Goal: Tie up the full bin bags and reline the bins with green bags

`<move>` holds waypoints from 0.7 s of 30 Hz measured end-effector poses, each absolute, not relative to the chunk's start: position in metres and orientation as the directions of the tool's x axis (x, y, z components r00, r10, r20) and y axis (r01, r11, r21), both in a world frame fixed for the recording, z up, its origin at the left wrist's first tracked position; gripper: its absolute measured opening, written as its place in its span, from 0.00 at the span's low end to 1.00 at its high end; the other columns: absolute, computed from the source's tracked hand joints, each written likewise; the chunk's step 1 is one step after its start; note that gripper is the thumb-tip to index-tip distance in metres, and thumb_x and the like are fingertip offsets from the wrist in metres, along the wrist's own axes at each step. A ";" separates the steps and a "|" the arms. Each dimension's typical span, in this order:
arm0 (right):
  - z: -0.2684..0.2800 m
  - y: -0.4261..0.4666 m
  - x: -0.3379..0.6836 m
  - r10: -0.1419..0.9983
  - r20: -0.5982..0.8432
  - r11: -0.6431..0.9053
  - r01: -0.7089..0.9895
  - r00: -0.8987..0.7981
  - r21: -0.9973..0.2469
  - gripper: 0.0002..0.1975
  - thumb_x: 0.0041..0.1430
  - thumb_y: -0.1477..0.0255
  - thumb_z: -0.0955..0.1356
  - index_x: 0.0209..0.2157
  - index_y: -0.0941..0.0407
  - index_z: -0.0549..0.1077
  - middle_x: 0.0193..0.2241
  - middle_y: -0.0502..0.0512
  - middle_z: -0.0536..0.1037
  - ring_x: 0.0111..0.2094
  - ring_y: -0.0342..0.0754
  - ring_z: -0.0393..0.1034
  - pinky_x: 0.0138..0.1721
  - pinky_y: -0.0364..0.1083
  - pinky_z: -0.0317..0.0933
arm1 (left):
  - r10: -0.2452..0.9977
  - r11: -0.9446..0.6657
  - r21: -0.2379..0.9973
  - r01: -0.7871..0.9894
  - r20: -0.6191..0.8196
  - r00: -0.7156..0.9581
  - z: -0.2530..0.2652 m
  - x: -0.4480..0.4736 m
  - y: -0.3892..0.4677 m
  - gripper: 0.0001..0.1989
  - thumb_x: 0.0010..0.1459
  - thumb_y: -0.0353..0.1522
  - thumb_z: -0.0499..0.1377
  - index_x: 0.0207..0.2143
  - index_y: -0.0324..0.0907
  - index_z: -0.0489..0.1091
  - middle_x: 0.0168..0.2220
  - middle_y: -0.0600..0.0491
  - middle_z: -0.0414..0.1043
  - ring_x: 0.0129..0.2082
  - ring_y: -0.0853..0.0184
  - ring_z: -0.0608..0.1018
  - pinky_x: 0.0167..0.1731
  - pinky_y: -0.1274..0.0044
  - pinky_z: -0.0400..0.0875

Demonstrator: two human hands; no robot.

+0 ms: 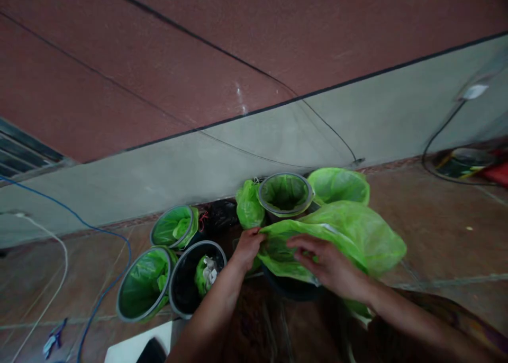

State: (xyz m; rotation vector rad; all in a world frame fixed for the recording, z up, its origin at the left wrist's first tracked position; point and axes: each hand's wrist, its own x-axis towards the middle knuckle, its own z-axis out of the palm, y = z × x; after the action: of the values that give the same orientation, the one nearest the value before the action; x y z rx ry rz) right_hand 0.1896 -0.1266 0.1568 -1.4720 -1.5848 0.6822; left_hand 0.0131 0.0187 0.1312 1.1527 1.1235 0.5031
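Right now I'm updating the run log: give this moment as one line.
left hand: pinching edge of green bag; right hand: loosely open over bag's mouth; dark bin: beneath bag; grey-rimmed bin: behind bag

Dimly and diffusely lit, from a direction hard to tell; darkest at bottom centre. Palely bright on the translucent lime-green plastic bag (375, 238). Slightly blurred at the bare right hand (323, 257); stretched and smeared toward the upper-right corner, around the white rectangular wall fixture (475, 91).

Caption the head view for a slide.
Left hand holding the edge of a green bag over a dark bin, right hand at the bag's opening.
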 end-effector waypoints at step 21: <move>0.103 -0.095 0.255 0.883 0.102 -0.331 0.761 0.458 -0.558 0.13 0.60 0.76 0.65 0.41 0.55 0.82 0.35 0.55 0.84 0.35 0.49 0.78 0.39 0.44 0.67 | 0.915 -0.318 0.411 0.854 -0.102 0.390 0.103 -0.023 0.047 0.23 0.52 0.19 0.59 0.47 0.44 0.81 0.48 0.50 0.80 0.46 0.62 0.81 0.50 0.75 0.73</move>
State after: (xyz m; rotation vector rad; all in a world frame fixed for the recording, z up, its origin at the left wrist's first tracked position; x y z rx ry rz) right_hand 0.2546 -0.0953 0.1025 -2.1717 -1.3666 0.2966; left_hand -0.0226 0.0473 0.1028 2.2551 1.5266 0.2090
